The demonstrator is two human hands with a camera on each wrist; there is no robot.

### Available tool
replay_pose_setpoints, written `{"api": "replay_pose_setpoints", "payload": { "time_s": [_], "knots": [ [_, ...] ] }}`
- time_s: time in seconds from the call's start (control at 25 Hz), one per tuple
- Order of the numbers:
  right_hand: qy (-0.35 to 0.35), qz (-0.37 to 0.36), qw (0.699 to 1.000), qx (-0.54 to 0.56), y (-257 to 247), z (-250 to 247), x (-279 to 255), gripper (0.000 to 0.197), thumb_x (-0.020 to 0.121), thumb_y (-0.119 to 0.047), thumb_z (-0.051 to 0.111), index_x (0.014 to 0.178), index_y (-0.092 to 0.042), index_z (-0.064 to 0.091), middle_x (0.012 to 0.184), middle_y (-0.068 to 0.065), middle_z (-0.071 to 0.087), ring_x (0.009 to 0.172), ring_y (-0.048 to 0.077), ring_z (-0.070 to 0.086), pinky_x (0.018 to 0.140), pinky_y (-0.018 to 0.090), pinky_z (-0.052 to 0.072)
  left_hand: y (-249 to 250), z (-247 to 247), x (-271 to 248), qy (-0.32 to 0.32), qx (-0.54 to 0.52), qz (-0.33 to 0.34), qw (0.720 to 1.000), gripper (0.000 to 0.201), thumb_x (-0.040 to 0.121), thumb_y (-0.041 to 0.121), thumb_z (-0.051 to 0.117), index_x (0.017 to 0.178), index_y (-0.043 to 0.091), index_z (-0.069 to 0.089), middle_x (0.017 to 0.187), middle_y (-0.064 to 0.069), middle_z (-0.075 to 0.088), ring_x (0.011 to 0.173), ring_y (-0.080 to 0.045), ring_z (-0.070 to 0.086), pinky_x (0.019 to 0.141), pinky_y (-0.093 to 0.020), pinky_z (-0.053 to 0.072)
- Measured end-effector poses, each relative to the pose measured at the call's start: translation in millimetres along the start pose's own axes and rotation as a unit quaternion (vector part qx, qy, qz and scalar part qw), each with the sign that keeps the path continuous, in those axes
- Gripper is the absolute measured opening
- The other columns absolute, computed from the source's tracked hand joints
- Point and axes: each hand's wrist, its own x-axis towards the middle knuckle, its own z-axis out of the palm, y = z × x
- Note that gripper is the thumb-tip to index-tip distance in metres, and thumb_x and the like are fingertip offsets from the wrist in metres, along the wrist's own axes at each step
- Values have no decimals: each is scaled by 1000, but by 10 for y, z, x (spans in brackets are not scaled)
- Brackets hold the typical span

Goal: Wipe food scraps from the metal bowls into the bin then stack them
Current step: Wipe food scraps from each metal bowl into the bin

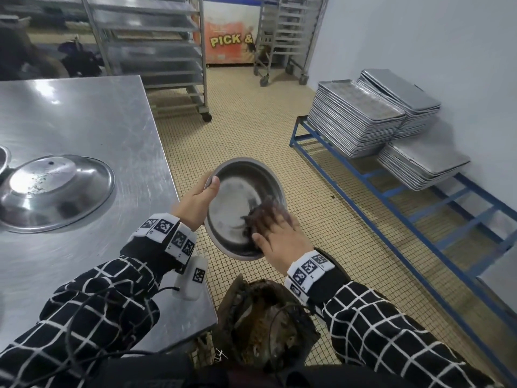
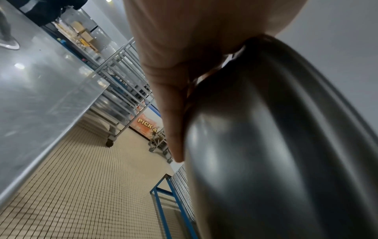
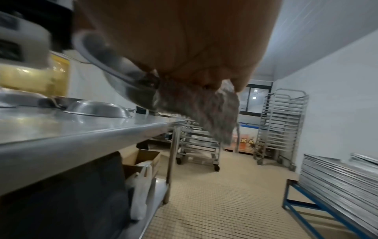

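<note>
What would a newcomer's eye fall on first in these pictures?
Most likely the metal bowl, held tilted in the middle of the head view. The left hand grips its rim while the right hand holds a dark cloth against its inside, just above the scrap-filled bin. Next come the overturned bowl on the steel table at left and the stacks of trays on the blue rack at right.

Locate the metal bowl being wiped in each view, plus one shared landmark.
Head: metal bowl at centre, left hand gripping its rim, right hand holding a cloth inside it.
Left wrist: metal bowl, its outer wall filling the right half.
Right wrist: metal bowl upper left of centre, partly behind the cloth.
Shared landmark: orange "PICK &" sign, in all three.
</note>
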Motion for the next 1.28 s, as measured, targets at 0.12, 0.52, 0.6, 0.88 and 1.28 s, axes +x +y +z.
{"api": "replay_pose_setpoints", "payload": {
  "time_s": [0.12, 0.52, 0.6, 0.88, 1.28],
  "knots": [
    [40, 46, 998, -13, 185, -48, 137, 62, 97, -53, 7, 152, -24, -3, 155, -7, -24, 141, 15, -27, 117, 49, -7, -67, 47, -10, 15, -13, -53, 998, 39, 96, 53, 36, 127, 35, 52, 98, -5, 68, 78, -23, 68, 71, -37, 56],
    [209, 84, 898, 379, 399, -401, 244, 39, 98, -19, 48, 137, -19, 46, 117, -4, 61, 105, 13, 58, 94, 29, 46, -29, 58, -39, -46, -63, -117, 990, 52, 87, 61, 43, 123, 27, 57, 105, -21, 68, 96, -45, 64, 92, -58, 49],
    [204, 103, 861, 453, 393, -432, 205, 28, 96, -18, 52, 123, -19, 57, 105, -10, 64, 93, 5, 59, 86, 25, 48, -27, 67, -33, -32, -86, -102, 991, 45, 92, 55, 42, 123, 27, 57, 102, -17, 69, 97, -42, 64, 94, -54, 48],
    [306, 230, 742, 551, 219, -320, 146, 13, 97, -23, 51, 102, -15, 59, 87, -8, 63, 78, 4, 60, 60, 15, 42, -11, 274, -72, 103, -126, -24, 986, 38, 99, 45, 37, 122, 24, 59, 107, -7, 68, 98, -28, 65, 92, -40, 50],
    [175, 130, 837, 503, 449, -467, -118, 15, 95, -25, 53, 107, -20, 62, 93, -7, 68, 86, 10, 65, 75, 26, 52, 25, 71, -54, -136, -180, -134, 965, 36, 95, 34, 44, 105, 5, 62, 69, -4, 67, 59, -19, 64, 66, -34, 53]
  ]
}}
